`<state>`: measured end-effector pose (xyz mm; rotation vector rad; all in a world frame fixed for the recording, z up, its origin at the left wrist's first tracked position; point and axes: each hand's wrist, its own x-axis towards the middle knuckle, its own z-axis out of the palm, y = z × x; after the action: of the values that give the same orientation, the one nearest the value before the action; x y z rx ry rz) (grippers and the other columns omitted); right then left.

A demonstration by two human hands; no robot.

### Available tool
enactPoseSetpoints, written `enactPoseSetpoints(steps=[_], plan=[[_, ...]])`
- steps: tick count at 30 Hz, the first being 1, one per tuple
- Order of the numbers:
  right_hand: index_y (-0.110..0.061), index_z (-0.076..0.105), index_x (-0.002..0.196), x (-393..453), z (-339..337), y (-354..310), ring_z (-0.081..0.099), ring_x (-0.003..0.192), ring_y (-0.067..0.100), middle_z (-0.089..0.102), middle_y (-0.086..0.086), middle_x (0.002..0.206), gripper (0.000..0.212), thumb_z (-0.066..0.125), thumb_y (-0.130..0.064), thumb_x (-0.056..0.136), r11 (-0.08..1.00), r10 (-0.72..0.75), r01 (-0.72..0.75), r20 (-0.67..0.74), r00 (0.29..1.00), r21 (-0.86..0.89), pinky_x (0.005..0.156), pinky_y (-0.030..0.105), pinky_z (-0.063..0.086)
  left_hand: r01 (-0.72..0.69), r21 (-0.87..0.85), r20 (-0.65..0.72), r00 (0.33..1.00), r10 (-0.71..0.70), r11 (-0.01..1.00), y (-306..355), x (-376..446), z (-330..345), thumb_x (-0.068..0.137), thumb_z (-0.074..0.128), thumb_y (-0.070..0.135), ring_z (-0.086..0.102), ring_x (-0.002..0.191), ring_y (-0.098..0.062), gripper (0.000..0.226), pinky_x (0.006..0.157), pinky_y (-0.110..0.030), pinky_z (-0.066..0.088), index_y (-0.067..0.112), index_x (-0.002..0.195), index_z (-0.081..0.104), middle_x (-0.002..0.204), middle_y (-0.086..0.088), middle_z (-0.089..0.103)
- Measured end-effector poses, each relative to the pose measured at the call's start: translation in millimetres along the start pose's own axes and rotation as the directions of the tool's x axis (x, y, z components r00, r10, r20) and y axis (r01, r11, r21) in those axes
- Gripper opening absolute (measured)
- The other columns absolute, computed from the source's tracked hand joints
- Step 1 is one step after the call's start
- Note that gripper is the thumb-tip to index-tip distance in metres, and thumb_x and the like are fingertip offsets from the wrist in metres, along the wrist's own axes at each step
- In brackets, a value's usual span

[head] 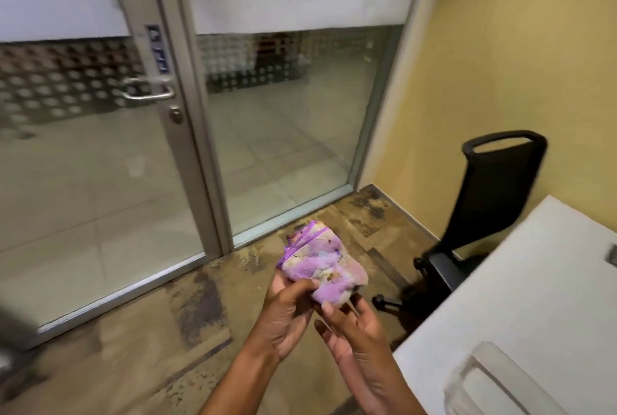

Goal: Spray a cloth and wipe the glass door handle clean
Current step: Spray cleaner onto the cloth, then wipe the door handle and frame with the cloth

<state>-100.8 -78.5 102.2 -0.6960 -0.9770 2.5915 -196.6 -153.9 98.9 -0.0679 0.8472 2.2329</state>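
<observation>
A folded purple and white cloth [322, 259] is held up in front of me over the floor. My left hand [283, 311] grips its lower left edge with thumb and fingers. My right hand [354, 331] touches the cloth's lower right corner with its fingertips, palm turned up. The silver lever handle [147, 92] sits on the metal frame of the glass door [83, 181] at the upper left, well away from both hands. A round lock cylinder [176, 113] is just below the handle. No spray bottle is clearly in view.
A black office chair [484, 214] stands at the right against the yellow wall. A white table [521, 297] fills the lower right corner, with a clear blurred object [484, 378] on it. A fixed glass panel [283, 121] is right of the door. The floor is a worn brown.
</observation>
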Motion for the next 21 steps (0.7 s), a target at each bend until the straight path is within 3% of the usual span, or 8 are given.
enactPoseSetpoints(steps=[4,8,10,12,17,21], plan=[[-0.005,0.059,0.119,32.2,36.8,29.4,0.072,0.092,0.026,0.072,0.021,0.108,0.108,0.099,-0.011,0.018,0.998,-0.045,0.046,0.03,0.999,-0.036,0.064,0.03,0.059,-0.112,0.082,-0.046,0.992,0.116,0.99,32.4,-1.5,-25.4,0.069,0.065,-0.008,0.074,0.1,-0.032,0.066,0.072,-0.034,0.063,0.004,0.133,0.053,0.119,-0.024,0.072],[-0.005,0.061,0.115,66.8,68.2,59.4,0.072,0.093,0.028,0.071,0.022,0.11,0.111,0.1,-0.013,0.011,0.99,-0.098,0.101,0.04,0.994,-0.094,0.069,0.032,0.061,-0.168,0.063,-0.073,0.982,0.172,0.984,62.2,6.1,-49.4,0.067,0.071,-0.007,0.074,0.098,-0.034,0.068,0.071,-0.034,0.064,0.002,0.133,0.055,0.12,-0.028,0.07],[-0.01,0.064,0.109,86.3,84.3,73.4,0.073,0.087,0.025,0.074,0.018,0.103,0.11,0.099,-0.02,0.005,0.985,-0.124,0.127,0.028,0.992,-0.119,0.071,0.032,0.06,-0.191,0.051,-0.11,0.975,0.196,0.98,77.5,16.2,-62.3,0.059,0.085,-0.003,0.074,0.099,-0.035,0.082,0.071,-0.035,0.064,0.001,0.135,0.054,0.121,-0.03,0.069],[-0.014,0.066,0.103,108.1,97.1,85.1,0.073,0.082,0.021,0.077,0.01,0.095,0.108,0.099,-0.027,0.001,0.982,-0.132,0.134,0.03,0.991,-0.136,0.068,0.029,0.06,-0.215,0.033,-0.115,0.969,0.217,0.976,94.8,30.0,-73.1,0.039,0.101,0.006,0.074,0.099,-0.036,0.109,0.071,-0.035,0.064,0.0,0.136,0.052,0.121,-0.031,0.068],[-0.012,0.064,0.105,169.0,137.8,99.4,0.074,0.084,0.02,0.077,0.008,0.094,0.108,0.099,-0.028,0.004,0.99,-0.132,0.132,0.005,0.991,-0.044,0.065,0.031,0.061,-0.281,0.131,-0.041,0.957,0.289,0.951,139.0,79.3,-95.3,0.022,0.105,0.018,0.076,0.093,-0.035,0.117,0.066,-0.031,0.063,-0.001,0.127,0.057,0.111,-0.029,0.073],[-0.009,0.064,0.107,237.8,176.5,96.1,0.074,0.083,0.023,0.073,0.014,0.106,0.082,0.096,-0.017,0.033,0.989,-0.129,0.128,0.005,0.992,0.073,0.063,0.029,0.061,-0.271,0.233,-0.057,0.955,0.291,0.934,183.0,137.5,-108.3,0.025,0.106,0.015,0.073,0.102,-0.034,0.116,0.076,-0.031,0.063,0.002,0.128,0.056,0.117,-0.028,0.072]])
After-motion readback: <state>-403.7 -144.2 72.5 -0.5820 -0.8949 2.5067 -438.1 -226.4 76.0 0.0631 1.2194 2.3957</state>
